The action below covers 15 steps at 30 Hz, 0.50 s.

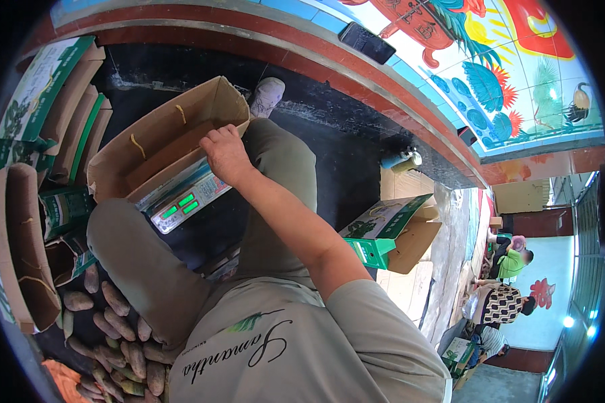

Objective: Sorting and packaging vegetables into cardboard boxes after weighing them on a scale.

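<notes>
My right hand [226, 154] is closed over the near rim of an open cardboard carton [175, 127], at the end toward my right knee. Brown inner walls and two yellow cord handles show in the carton, and I see no contents on the part of its floor in view. Beneath and beside it is a flat electronic scale [188, 205] with green lit displays, partly covered by the carton. The carton stands between my knees, in front of me. My left hand is out of view.
Brown elongated tubers [124, 356] lie heaped at lower left, beside an orange cloth [64, 381]. More green-and-white cartons [44, 94] stand along the left; another [386, 232] sits at right. A phone [368, 43] rests on the ledge. Several people are far right.
</notes>
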{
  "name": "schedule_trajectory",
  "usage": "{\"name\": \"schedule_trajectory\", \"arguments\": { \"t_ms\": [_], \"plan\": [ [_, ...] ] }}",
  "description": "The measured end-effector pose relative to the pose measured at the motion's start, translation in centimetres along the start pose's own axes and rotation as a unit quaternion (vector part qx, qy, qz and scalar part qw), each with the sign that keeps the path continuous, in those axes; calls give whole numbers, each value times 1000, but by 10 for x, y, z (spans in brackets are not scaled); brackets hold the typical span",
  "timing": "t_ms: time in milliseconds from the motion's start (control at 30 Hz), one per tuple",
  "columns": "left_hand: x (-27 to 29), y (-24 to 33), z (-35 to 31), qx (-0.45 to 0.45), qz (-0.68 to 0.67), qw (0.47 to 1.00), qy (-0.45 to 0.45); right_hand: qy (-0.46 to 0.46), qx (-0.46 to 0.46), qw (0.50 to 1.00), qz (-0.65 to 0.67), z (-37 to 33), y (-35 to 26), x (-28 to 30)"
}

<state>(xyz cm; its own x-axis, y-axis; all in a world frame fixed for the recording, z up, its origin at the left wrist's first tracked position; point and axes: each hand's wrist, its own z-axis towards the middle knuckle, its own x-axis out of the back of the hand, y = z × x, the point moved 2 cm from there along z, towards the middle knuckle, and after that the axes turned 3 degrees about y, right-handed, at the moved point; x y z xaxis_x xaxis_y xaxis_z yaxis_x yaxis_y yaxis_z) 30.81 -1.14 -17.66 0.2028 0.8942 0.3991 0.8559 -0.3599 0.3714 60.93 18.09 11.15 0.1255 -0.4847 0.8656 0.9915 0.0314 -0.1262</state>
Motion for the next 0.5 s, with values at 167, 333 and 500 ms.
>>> {"name": "schedule_trajectory", "arguments": {
  "t_ms": [167,333,500],
  "plan": [
    [-11,-15,-8,1,10,1000,-16,-20,-4,1000,-2,-1,-1,-2],
    [-18,-29,-16,5,17,999,-30,-27,-3,1000,-5,-1,0,-2],
    [-26,-44,-25,12,28,998,-46,-22,-1,1000,-1,-2,2,-3]
  ]
}}
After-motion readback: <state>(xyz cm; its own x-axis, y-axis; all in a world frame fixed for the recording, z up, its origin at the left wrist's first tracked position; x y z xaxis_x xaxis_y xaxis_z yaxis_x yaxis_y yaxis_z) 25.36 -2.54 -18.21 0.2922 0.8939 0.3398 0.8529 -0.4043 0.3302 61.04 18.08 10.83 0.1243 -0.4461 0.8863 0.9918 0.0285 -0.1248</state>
